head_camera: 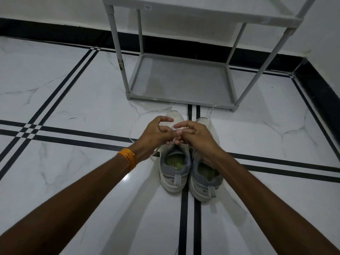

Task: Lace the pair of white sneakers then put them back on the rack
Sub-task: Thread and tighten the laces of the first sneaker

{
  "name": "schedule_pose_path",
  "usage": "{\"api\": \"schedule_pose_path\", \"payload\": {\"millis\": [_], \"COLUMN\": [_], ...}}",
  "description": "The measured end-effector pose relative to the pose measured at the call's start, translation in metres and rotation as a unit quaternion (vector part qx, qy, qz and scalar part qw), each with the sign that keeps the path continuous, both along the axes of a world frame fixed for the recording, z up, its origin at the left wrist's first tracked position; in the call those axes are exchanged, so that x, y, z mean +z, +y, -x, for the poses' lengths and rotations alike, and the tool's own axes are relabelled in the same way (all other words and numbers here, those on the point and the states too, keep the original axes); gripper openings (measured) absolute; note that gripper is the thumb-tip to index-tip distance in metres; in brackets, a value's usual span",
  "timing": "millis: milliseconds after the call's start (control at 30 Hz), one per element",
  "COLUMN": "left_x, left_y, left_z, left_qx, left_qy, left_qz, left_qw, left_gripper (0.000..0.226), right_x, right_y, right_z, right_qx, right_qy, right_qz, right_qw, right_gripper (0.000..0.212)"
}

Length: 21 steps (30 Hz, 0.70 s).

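Both hands meet over the left sneaker: left hand and right hand each pinch its white lace at the tongue. Right sneaker touches it at 3 o'clock, lace loose. Grey rack stands bare at 12 o'clock; lacing unfinished, shelving not yet begun
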State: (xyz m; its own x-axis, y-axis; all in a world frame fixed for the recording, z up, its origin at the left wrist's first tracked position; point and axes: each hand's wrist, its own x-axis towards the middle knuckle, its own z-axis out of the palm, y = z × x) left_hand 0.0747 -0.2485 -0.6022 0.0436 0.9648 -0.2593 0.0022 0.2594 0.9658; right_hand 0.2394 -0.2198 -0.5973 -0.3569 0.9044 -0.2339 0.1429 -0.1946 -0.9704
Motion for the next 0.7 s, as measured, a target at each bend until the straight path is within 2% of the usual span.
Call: {"api": "schedule_pose_path", "payload": {"millis": [233, 400, 567, 700], "left_x": [-0.002, -0.006, -0.011, -0.010], "left_y": [0.005, 0.006, 0.006, 0.007], "left_z": [0.000, -0.004, -0.006, -0.001], "left_qx": [-0.006, 0.066, 0.055, -0.001], "left_qy": [0.000, 0.015, 0.171, 0.253], "left_qz": [-0.011, -0.033, -0.107, -0.190], "left_qw": [1.000, 0.997, 0.978, 0.949], "left_gripper": [0.029, 0.025, 0.024, 0.024], "right_x": [0.000, 0.002, -0.006, -0.014], "right_y": [-0.004, -0.011, -0.010, -0.010], "right_z": [-0.005, -0.006, 0.001, 0.004], "right_qx": [0.034, 0.024, 0.033, 0.063], "right_qy": [-0.077, -0.114, -0.255, -0.338], "right_qz": [-0.142, -0.198, -0.343, -0.394], "right_qw": [0.986, 0.973, 0.903, 0.852], "right_gripper": [0.020, 0.034, 0.018, 0.015]}}
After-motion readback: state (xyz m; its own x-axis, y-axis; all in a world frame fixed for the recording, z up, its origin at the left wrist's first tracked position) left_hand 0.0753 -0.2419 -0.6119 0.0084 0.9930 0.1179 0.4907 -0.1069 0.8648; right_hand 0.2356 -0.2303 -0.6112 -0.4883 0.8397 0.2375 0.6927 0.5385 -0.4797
